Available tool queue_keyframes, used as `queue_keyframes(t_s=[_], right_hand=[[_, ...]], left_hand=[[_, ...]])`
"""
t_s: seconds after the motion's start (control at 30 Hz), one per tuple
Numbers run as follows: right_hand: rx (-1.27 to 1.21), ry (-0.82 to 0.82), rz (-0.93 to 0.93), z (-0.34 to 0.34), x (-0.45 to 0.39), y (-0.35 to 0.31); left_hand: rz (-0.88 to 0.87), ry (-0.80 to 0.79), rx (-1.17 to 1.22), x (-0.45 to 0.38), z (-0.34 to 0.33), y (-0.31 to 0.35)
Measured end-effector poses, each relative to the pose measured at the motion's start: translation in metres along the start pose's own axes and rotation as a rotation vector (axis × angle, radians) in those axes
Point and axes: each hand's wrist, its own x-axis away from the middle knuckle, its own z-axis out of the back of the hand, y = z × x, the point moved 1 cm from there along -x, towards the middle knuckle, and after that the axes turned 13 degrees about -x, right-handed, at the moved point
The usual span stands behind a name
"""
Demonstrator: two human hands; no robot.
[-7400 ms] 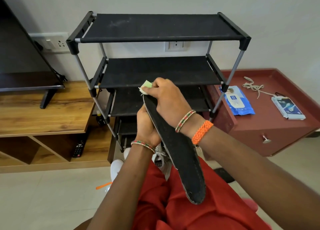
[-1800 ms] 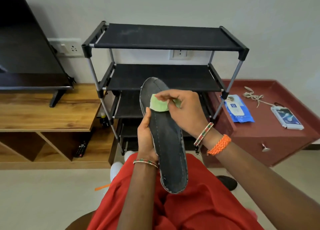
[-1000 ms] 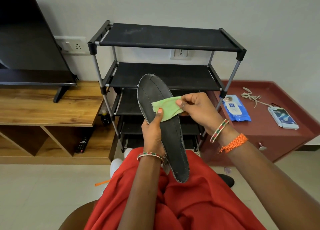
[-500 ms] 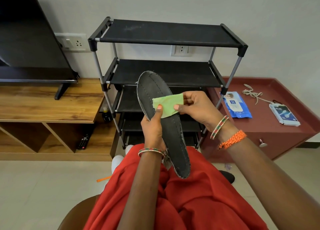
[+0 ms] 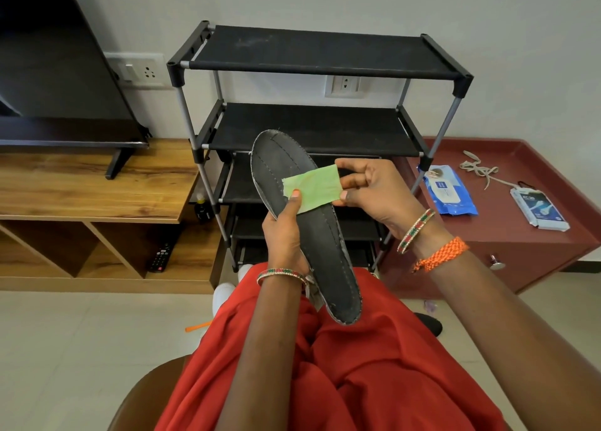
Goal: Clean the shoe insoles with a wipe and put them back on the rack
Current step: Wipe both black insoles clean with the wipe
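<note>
Across the insole (image 5: 305, 222) gripped by left fingers (image 5: 294, 203), green wipe (image 5: 312, 188) pinched in right fingers (image 5: 353, 180).

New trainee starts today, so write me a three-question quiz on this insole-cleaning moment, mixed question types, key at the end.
1. True or false: the insole lies on the rack.
2. Which hand pinches the wipe at its right edge?
A. left hand
B. right hand
C. neither
3. Fill in: the blue wipe pack lies on the ______ cabinet, right of the rack.

Key:
1. False; the left hand holds it above the lap, thumb pressing the wipe.
2. B
3. red
</note>
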Motion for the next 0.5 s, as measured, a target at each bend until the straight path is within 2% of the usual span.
queue_keyframes(t_s=[0.13,0.23,0.33,0.4,0.5], right_hand=[[-0.022,-0.044,-0.028,0.001,0.0,-0.003],[0.023,-0.051,-0.035,-0.001,-0.001,-0.005],[0.313,0.15,0.185,-0.005,-0.005,-0.007],[0.372,0.275,0.364,-0.009,-0.003,-0.017],[0.518,0.295,0.625,-0.019,0.003,-0.03]], left_hand=[[-0.003,-0.006,-0.019,0.002,-0.002,0.001],[-0.038,-0.078,-0.051,0.001,0.001,0.0],[-0.032,-0.259,-0.021,0.002,0.003,0.0],[0.024,-0.363,0.023,0.005,0.004,0.003],[0.082,-0.478,0.145,0.007,0.007,0.004]])
